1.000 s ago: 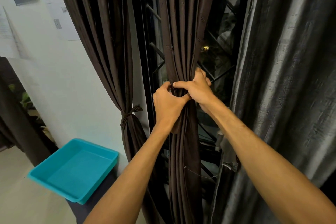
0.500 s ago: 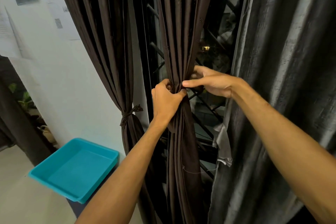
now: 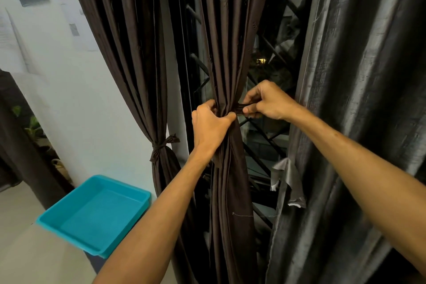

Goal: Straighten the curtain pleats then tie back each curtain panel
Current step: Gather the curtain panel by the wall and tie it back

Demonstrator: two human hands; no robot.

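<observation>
The middle brown curtain (image 3: 228, 53) hangs in front of the window bars (image 3: 265, 131), bunched tight halfway down; the left hand (image 3: 211, 127) is curled round that bunch and squeezes it, thumb across the front; the right hand (image 3: 269, 101) is just beside it, fingers bent, pinching the end of a dark tie strip (image 3: 239, 108) that comes out from the bunch; another brown curtain (image 3: 129, 53) hangs to the left, tied with a bow (image 3: 162, 145); a shiny grey curtain (image 3: 359, 99) hangs on the right; a blue tray (image 3: 99, 214) sits low on the left, near the white wall (image 3: 92, 110).
</observation>
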